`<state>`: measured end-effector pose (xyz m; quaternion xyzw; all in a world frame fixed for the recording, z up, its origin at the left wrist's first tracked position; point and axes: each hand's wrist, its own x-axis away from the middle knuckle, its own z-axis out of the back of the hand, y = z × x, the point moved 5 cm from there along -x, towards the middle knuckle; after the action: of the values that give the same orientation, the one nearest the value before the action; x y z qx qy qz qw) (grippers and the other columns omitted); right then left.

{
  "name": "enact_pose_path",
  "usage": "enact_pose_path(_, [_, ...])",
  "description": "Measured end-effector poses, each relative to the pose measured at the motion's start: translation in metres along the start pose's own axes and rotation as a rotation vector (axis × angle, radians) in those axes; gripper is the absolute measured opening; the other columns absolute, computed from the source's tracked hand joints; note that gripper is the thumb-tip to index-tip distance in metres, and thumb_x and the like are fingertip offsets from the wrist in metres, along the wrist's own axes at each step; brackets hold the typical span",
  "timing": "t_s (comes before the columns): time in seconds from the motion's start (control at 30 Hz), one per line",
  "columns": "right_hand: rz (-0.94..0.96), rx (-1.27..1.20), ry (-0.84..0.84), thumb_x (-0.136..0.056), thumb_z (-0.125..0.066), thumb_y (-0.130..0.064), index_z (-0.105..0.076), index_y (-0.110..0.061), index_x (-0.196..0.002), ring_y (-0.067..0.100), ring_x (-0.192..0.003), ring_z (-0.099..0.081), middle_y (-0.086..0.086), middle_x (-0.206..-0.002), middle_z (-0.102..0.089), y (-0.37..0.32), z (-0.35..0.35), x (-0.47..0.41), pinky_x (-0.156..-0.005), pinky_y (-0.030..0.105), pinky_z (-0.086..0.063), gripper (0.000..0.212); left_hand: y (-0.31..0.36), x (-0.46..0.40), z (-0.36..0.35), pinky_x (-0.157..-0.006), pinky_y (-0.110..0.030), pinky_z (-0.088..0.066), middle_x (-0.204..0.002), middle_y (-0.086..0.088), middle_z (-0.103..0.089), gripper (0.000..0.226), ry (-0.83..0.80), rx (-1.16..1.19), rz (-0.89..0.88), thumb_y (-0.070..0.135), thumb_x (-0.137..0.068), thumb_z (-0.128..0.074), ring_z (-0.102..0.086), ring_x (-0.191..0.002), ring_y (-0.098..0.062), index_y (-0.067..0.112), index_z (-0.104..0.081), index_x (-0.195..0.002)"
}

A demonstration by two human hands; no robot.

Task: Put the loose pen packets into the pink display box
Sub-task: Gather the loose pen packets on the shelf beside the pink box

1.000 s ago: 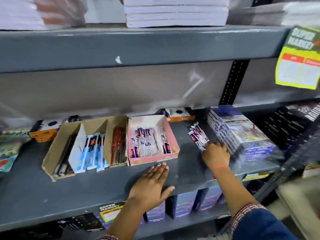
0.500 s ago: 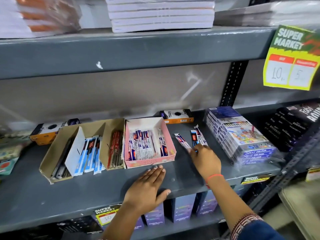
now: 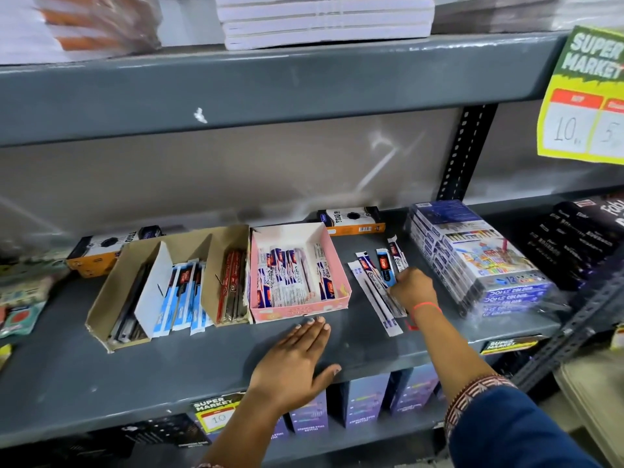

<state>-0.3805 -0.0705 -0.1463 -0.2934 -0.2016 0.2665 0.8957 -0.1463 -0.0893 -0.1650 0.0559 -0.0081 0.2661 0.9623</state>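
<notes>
The pink display box (image 3: 299,312) stands on the grey shelf (image 3: 135,369) with several pen packets lying inside it. To its right, several loose pen packets (image 3: 370,282) are fanned out on the shelf, white and blue with red labels. My right hand (image 3: 412,289) rests on their right side, with curled fingers pinching some of them. My left hand (image 3: 297,359) lies flat on the shelf just in front of the pink box, fingers spread and holding nothing.
A brown cardboard tray (image 3: 111,298) of pens adjoins the pink box on the left. A wrapped stack of colour-pencil boxes (image 3: 479,261) sits close to the right of my right hand. An orange-and-black box (image 3: 354,221) lies behind. A yellow price sign (image 3: 587,96) hangs at the upper right.
My right hand has drawn the loose packets away from the pencil boxes toward the pink box, and they now lie fanned out. My left hand has stayed flat on the shelf.
</notes>
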Motion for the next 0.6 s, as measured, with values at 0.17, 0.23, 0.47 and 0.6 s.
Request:
enact_pose_path(0.17, [-0.043,0.012,0.039,-0.087,-0.05,-0.009,-0.062,0.007,-0.108,0.04,-0.105,-0.063,0.027,-0.115,-0.065,-0.007,0.004,-0.005,-0.084,0.036,-0.049,0.028,-0.002,0.0,-0.002,-0.099,-0.017,0.022,-0.143,0.012,0.015,0.08,0.044,0.004,-0.013,0.067,-0.08,0.007,0.019,-0.13,-0.002,0.021,0.004,-0.145])
enact_pose_path(0.23, [-0.036,0.051,0.062,-0.09,-0.049,-0.01,-0.06,0.007,-0.112,0.04,-0.109,-0.061,0.027,-0.117,-0.064,-0.01,0.005,-0.007,-0.089,0.039,-0.049,0.03,-0.005,0.0,-0.006,-0.104,-0.019,0.016,-0.146,0.012,0.012,0.074,0.054,0.012,-0.008,0.064,-0.087,-0.004,0.012,-0.137,-0.008,0.02,0.001,-0.146])
enact_pose_path(0.47, [-0.082,0.063,0.023,-0.089,-0.046,-0.003,-0.052,0.009,-0.122,0.039,-0.117,-0.057,0.028,-0.126,-0.058,-0.022,-0.002,-0.011,-0.095,0.04,-0.046,0.035,-0.004,0.0,-0.005,-0.099,-0.016,0.02,-0.154,0.001,0.0,0.09,0.054,0.055,-0.045,0.067,-0.072,0.01,0.005,-0.139,-0.011,0.017,-0.003,-0.146])
enact_pose_path(0.6, [-0.101,0.061,-0.002,-0.088,-0.047,-0.001,-0.057,0.011,-0.117,0.037,-0.115,-0.058,0.027,-0.124,-0.06,-0.025,-0.002,-0.012,-0.095,0.037,-0.047,0.033,-0.007,0.0,-0.005,-0.107,-0.032,0.004,-0.149,-0.005,-0.024,0.086,0.03,0.046,-0.039,0.065,-0.083,0.003,-0.023,-0.136,-0.018,0.009,-0.027,-0.142])
